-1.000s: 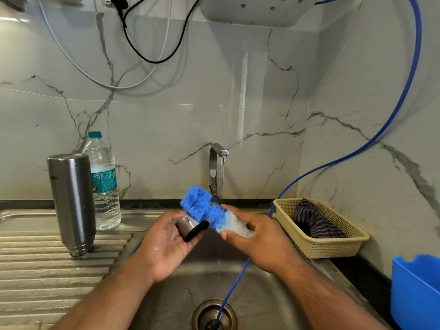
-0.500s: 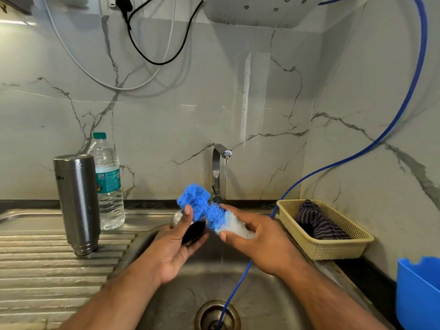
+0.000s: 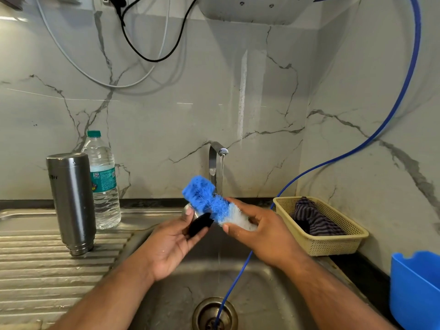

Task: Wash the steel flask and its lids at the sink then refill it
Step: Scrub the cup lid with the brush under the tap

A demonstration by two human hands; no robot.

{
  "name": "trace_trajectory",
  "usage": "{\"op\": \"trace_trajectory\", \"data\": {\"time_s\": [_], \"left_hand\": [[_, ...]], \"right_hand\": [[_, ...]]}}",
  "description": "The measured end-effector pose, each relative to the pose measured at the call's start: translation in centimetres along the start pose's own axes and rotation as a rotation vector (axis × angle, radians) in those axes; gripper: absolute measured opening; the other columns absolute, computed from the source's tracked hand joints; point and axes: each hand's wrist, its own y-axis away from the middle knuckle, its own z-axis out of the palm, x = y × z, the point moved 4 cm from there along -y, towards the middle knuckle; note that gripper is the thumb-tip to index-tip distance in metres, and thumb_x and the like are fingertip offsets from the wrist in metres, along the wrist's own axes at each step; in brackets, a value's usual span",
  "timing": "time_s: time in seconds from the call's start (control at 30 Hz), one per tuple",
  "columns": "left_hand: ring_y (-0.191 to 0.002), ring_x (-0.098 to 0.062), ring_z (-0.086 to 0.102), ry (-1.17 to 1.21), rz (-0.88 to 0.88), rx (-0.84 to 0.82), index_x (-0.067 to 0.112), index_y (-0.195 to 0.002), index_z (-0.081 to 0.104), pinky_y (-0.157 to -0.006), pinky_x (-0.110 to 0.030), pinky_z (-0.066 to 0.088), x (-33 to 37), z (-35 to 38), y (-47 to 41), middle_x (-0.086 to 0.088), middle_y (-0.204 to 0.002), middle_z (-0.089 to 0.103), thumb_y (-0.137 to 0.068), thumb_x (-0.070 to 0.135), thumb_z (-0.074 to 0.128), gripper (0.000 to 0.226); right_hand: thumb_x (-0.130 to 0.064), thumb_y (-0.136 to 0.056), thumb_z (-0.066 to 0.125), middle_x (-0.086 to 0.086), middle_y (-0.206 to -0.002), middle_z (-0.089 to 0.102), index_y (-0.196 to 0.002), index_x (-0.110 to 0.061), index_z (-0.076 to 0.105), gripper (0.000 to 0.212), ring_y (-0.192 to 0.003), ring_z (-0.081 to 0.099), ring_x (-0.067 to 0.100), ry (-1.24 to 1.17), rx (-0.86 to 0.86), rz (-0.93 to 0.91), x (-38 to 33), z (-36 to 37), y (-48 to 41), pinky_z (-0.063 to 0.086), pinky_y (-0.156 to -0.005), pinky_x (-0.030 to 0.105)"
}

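The steel flask (image 3: pixel 72 202) stands upside down on the ribbed drainboard (image 3: pixel 35 263) at the left. Over the sink basin (image 3: pixel 262 294), my left hand (image 3: pixel 171 244) holds a lid (image 3: pixel 198 223) with a steel rim and a black inside, thumb on its edge. My right hand (image 3: pixel 259 232) grips a blue and white bottle brush (image 3: pixel 209 203) by its white end; the blue bristles lie against the lid. A thin stream of water runs from the tap (image 3: pixel 217 160) just behind the brush.
A clear plastic water bottle (image 3: pixel 103 184) stands behind the flask. A blue hose (image 3: pixel 240 275) runs down into the drain (image 3: pixel 214 314). A yellow basket (image 3: pixel 328 241) with a striped cloth sits right of the sink; a blue plastic container (image 3: pixel 415 289) is at the far right.
My left hand has turned the lid and shifted its thumb up onto the rim. The brush stays against the lid, with my right hand nearly still.
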Motion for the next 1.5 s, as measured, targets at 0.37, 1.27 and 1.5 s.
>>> {"op": "trace_trajectory", "data": {"time_s": [0.37, 1.27, 1.5], "left_hand": [[-0.109, -0.028, 0.073, -0.06, 0.059, 0.049, 0.003, -0.126, 0.064, -0.091, -0.04, 0.06, -0.6, -0.1, -0.2, -0.021, -0.126, 0.07, -0.069, 0.032, 0.083, 0.067], [-0.101, -0.011, 0.072, -0.991, 0.363, 0.131, 0.026, -0.119, 0.067, -0.092, -0.035, 0.057, 0.5, -1.0, 0.1, 0.006, -0.109, 0.077, -0.069, 0.022, 0.093, 0.056], [-0.106, -0.008, 0.065, -1.172, 0.353, 0.186, 0.031, -0.117, 0.064, -0.09, -0.028, 0.053, 0.0, -1.5, -0.3, 0.011, -0.108, 0.07, -0.075, 0.018, 0.089, 0.051]], "right_hand": [[-0.041, -0.084, 0.08, -0.029, -0.112, 0.072, -0.135, -0.054, 0.06, 0.056, -0.103, 0.066, -0.011, 0.045, -0.006, 0.01, 0.3, 0.2, -0.2, 0.056, -0.099, 0.03], [-0.045, -0.085, 0.08, -0.029, -0.122, 0.069, -0.137, -0.057, 0.056, 0.058, -0.113, 0.066, -0.003, 0.057, -0.169, -0.027, 0.5, 0.0, -0.2, 0.055, -0.102, 0.032], [-0.054, -0.084, 0.076, -0.027, -0.117, 0.071, -0.131, -0.072, 0.049, 0.057, -0.101, 0.067, -0.002, 0.169, -0.171, -0.082, -0.3, 0.7, 0.1, 0.059, -0.089, 0.031]]}}
